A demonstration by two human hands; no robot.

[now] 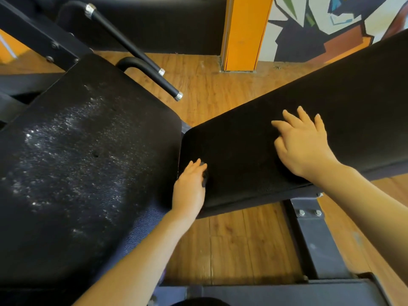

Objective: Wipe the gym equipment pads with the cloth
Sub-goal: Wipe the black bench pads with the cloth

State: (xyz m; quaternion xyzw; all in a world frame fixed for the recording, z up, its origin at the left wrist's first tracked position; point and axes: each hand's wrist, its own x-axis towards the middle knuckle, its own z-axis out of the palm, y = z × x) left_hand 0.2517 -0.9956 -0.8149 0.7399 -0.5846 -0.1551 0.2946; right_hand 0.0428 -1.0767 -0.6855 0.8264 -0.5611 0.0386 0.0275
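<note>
The seat pad (72, 164) was the biggest thing before me, filling the left of the view, its black skin speckled with a broad whitish smear down the middle. To its right lay the long back pad (309, 120), its long axis running from the rounded near end at my left hand up and away to the right; it looked dark and even, with no such marks.

My right hand (305, 143) lay flat on that back pad, fingers spread and fairly straight, palm pressing down. I could see no cloth under it; if there was one, it was black on black and I could not tell.

My left hand (189, 186) rested on the near corner of the back pad, right at the gap between the two pads, fingers together and curling a little round a small dark wad (204, 177) that I took for the cloth, though it was too dark and blurred to be sure.

I judged the speckled seat pad the work left. It lay to the left of both hands, and my left hand, just beside its edge, was much the nearer.
</note>
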